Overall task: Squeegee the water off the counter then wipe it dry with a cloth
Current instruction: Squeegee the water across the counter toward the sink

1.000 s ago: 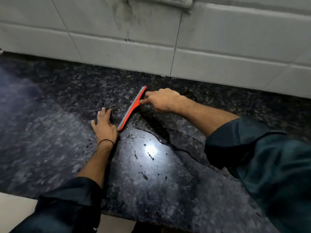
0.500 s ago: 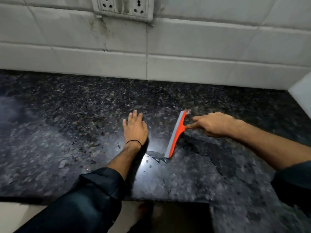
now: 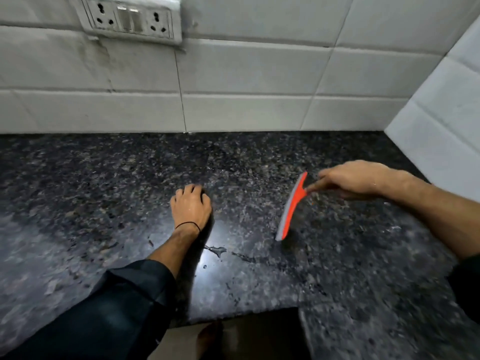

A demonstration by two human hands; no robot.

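An orange squeegee (image 3: 292,206) with a grey rubber blade stands tilted on the dark speckled granite counter (image 3: 104,193), right of centre. My right hand (image 3: 355,179) grips its handle from the right. My left hand (image 3: 191,205) rests on the counter left of the squeegee, fingers curled down, holding nothing. A small streak of water (image 3: 217,249) glistens near the front, between my hands. No cloth is in view.
White tiled wall (image 3: 246,81) runs along the back, with a socket and switch plate (image 3: 130,18) at upper left. A second tiled wall (image 3: 441,107) closes the right corner. The counter's front edge (image 3: 246,314) has a step; a bare foot shows below.
My right hand has dragged the squeegee to the right, away from my left hand. The big sheet of water has shrunk to a small streak. The view has tilted up.
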